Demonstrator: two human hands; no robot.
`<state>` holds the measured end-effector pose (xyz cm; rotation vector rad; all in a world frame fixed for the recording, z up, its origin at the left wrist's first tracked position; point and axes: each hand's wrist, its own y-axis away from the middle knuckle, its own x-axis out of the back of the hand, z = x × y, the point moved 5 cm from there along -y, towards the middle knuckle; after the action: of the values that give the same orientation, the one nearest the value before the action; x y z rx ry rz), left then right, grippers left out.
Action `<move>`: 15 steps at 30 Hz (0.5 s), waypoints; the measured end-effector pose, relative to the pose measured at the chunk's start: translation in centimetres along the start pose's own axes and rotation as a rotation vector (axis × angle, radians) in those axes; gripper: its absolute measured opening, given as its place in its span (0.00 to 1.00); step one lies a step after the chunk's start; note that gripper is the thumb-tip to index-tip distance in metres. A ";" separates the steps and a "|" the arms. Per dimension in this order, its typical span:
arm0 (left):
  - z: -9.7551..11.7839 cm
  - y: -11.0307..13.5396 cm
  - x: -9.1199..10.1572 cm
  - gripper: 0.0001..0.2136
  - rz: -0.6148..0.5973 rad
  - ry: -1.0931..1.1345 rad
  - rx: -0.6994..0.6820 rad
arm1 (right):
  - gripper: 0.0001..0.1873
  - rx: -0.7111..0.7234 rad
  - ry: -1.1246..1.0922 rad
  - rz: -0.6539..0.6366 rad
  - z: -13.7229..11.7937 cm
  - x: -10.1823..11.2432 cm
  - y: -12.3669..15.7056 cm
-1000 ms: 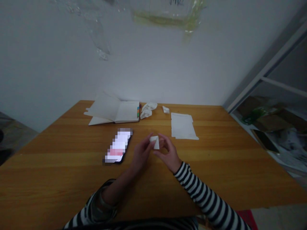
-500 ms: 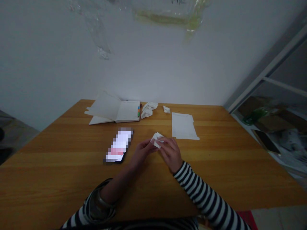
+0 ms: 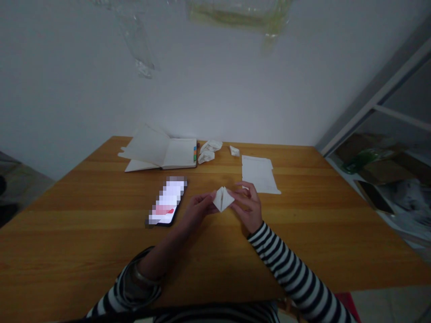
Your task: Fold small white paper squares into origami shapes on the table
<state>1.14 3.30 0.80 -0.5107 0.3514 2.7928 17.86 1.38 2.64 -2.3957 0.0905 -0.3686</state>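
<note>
A small folded white paper piece [image 3: 222, 199], roughly diamond-shaped, is held just above the wooden table [image 3: 84, 242] near its middle. My left hand [image 3: 196, 213] pinches its left corner. My right hand [image 3: 249, 207] pinches its right side, with the other fingers partly spread. Both sleeves are black-and-white striped. A phone [image 3: 167, 201] with a lit screen lies just left of my left hand.
An open notebook [image 3: 158, 155] lies at the table's back. Crumpled paper scraps [image 3: 208, 151] and a smaller scrap [image 3: 234, 150] sit beside it. A flat white paper sheet [image 3: 259, 174] lies behind my right hand. Metal shelving with clutter [image 3: 377, 170] stands to the right.
The folded paper has been turned and spread from a small compact shape into a wider diamond. My hands have moved slightly apart, and the view has shifted a little.
</note>
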 end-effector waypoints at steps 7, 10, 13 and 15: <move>-1.0 -0.2 0.1 0.18 0.007 -0.023 -0.001 | 0.18 0.114 0.114 -0.074 -0.4 -0.1 0.7; -1.3 -0.4 0.3 0.17 0.029 -0.021 -0.034 | 0.15 0.157 0.165 -0.091 -0.3 -0.2 1.0; -1.4 -0.4 0.3 0.16 0.055 0.014 -0.055 | 0.14 0.139 0.156 -0.086 -0.1 -0.3 1.0; -1.5 -0.3 0.3 0.18 0.073 0.051 -0.057 | 0.13 0.142 0.146 -0.078 -0.2 -0.4 0.9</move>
<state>1.45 3.27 -0.68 -0.5943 0.3084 2.8717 17.44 0.62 2.04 -2.2345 0.0355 -0.5679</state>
